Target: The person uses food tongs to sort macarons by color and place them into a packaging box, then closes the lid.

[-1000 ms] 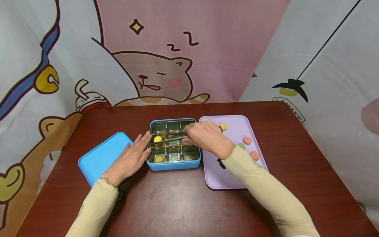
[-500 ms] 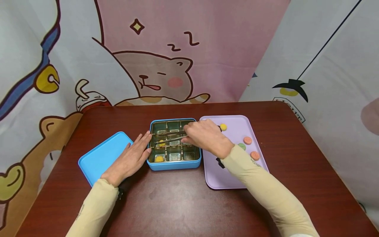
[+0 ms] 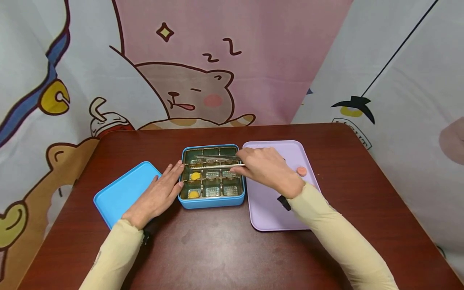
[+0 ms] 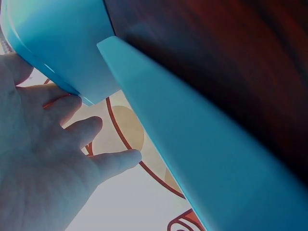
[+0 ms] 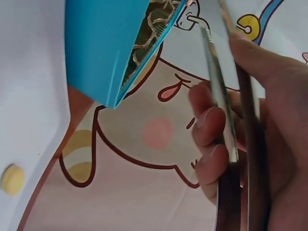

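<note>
My left hand (image 3: 156,197) rests with extended fingers on the left rim of a blue box (image 3: 214,203). Inside the box is a gold divided insert; one yellow macaron (image 3: 195,176) lies in its middle-left compartment and another yellow macaron (image 3: 193,194) in the front-left one. My right hand (image 3: 266,165) grips metal tongs (image 3: 217,166) above the box, their tips spread with nothing between them. In the right wrist view, curled fingers (image 5: 211,122) and the thumb hold the tongs' two arms.
A blue lid (image 3: 127,193) lies left of the box. On the right is a lilac tray (image 3: 268,217) bearing a pink-orange macaron (image 3: 301,171). The right wrist view shows a yellow macaron (image 5: 13,179) on it. My right arm covers part of the tray.
The tongs have spread and come up off the yellow macaron, which stays in the middle-left compartment. My right hand has moved right. The left hand keeps its place.
</note>
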`<action>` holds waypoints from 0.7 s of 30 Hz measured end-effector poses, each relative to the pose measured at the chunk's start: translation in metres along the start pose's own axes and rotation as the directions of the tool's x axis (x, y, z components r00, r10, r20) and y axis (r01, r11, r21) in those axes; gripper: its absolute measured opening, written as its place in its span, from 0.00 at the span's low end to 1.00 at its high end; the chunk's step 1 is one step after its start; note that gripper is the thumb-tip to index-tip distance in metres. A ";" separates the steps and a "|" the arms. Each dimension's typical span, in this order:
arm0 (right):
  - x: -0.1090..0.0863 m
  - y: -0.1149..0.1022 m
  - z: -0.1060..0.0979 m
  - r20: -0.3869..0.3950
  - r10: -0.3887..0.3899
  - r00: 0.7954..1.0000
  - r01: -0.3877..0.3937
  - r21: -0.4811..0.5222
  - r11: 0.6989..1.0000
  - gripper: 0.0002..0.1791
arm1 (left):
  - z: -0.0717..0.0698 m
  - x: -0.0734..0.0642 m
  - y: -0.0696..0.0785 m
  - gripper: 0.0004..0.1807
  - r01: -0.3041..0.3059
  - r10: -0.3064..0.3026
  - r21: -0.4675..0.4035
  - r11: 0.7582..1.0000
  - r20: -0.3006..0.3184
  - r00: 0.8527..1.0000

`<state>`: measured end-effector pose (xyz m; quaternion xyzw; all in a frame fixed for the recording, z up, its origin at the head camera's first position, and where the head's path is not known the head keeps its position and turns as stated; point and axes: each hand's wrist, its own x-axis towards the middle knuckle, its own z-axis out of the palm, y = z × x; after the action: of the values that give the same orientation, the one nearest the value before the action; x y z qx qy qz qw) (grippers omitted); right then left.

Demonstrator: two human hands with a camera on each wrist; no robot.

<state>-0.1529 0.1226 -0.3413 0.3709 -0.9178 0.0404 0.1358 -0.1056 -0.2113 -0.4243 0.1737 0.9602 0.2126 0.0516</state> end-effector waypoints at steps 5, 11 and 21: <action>-0.013 0.007 -0.003 0.006 0.062 0.998 -0.062 0.073 0.995 0.26 | 0.000 0.000 -0.001 0.34 -0.006 0.006 -0.001 1.000 -0.005 1.000; -0.031 0.018 -0.009 -0.003 0.139 0.990 -0.138 0.137 0.981 0.26 | 0.001 -0.001 -0.002 0.34 -0.005 0.005 -0.003 1.000 -0.007 1.000; -0.057 0.043 -0.022 -0.049 0.195 0.980 -0.183 0.182 0.966 0.21 | 0.001 0.000 -0.003 0.34 -0.006 0.006 -0.009 1.000 -0.005 1.000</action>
<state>-0.1387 0.1954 -0.3352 0.2907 -0.9367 0.1466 0.1286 -0.1061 -0.2130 -0.4266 0.1760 0.9588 0.2175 0.0492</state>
